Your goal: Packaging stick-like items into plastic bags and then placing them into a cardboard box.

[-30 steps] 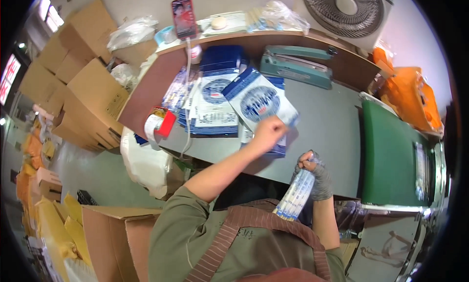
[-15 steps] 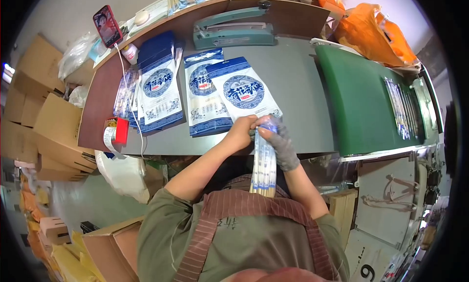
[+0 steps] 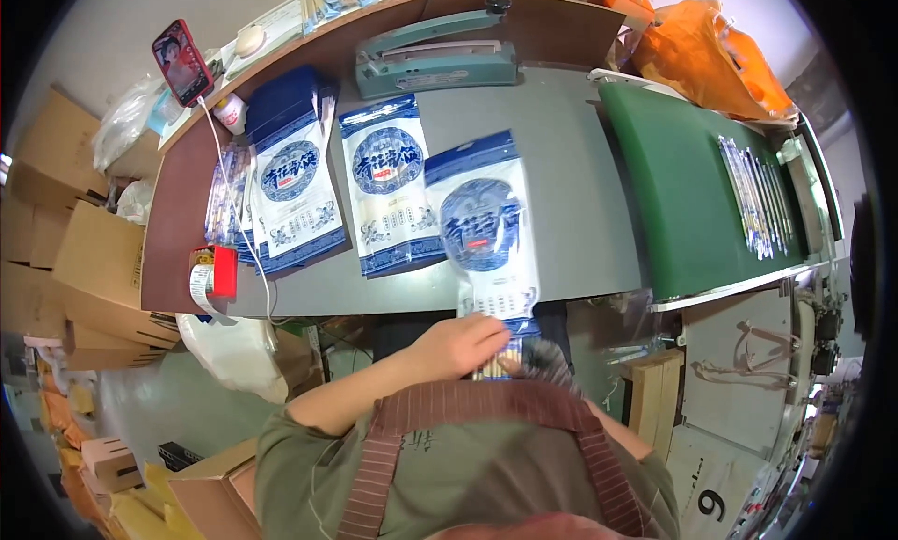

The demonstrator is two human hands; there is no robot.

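Two hands meet low at the near edge of the desk point(image 3: 585, 180), just in front of the apron point(image 3: 491, 401). The left hand point(image 3: 458, 343) has its grip clamped on the near end of a blue-and-white front pouch point(image 3: 486, 226), pinching the film between thumb and fingers. The right hand point(image 3: 550, 362), in a grey glove, is blurred beside it; whether its grip is closed around the stick bundle point(image 3: 492, 368) I cannot tell. That bundle sits between the hands, right at the near end of the pouch, its lower ends toward the apron.

The step in hand looks like bringing sticks and pouch together, probably feeding the bundle in through the near end. If so, the next move calls for the left grip to keep that mouth spread while the right pushes straight and level, so no stick snags the film.

Beyond, the front pouch slants away over the desk and overlaps the edge of a flat middle pouch point(image 3: 385, 189). Farther left lies a pouch stack point(image 3: 292, 170); at the back stands a teal sealer point(image 3: 435, 67). On the right, loose wrapped sticks point(image 3: 756, 198) lie on a green pad point(image 3: 664, 189).
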